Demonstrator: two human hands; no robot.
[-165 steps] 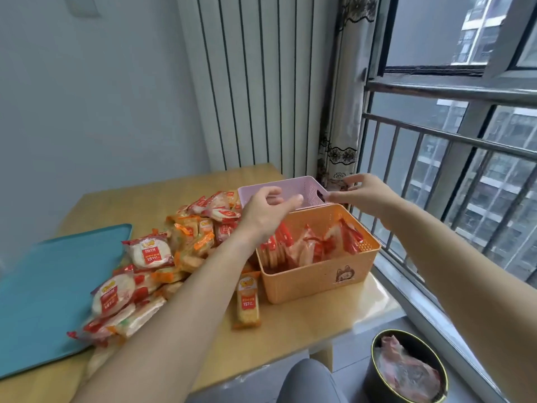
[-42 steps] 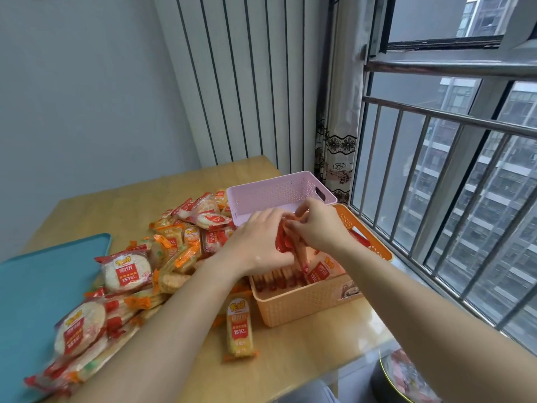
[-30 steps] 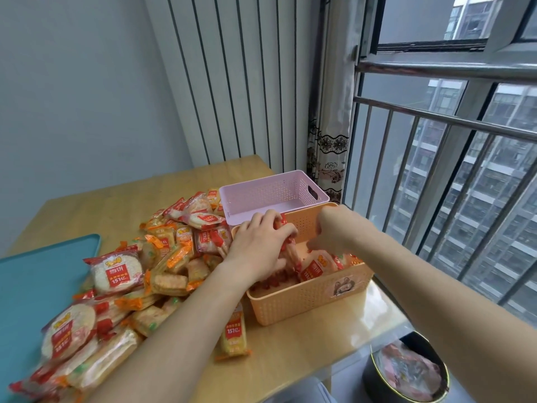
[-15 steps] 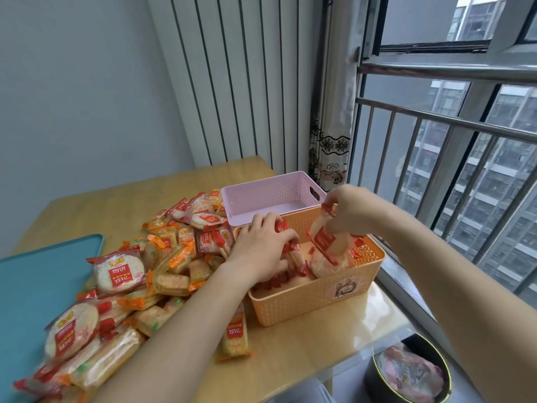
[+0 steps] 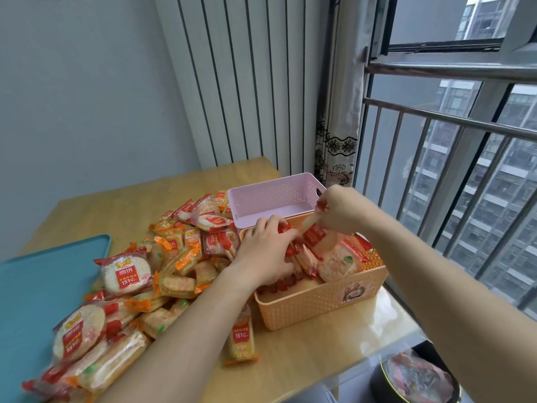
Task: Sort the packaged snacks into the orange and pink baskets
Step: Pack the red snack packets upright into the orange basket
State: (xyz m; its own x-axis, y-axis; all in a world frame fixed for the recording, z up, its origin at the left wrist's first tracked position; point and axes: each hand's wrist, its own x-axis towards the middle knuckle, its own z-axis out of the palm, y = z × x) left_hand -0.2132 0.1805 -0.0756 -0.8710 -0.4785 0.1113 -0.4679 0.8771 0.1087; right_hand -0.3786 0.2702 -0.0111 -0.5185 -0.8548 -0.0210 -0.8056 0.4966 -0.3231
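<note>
Currently: red-wrapped rice-cracker packet, pinched by its top end in right hand, long axis slanting down-left into orange basket, toward left hand curled round the standing packets there.

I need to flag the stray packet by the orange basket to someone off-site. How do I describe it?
On the wooden table, find the orange basket by the window. Beside its near left corner lies one narrow yellow packet with a red label, pointing toward the table's front edge. Unlike the heaped pile to its left, it lies alone on bare wood.
</note>
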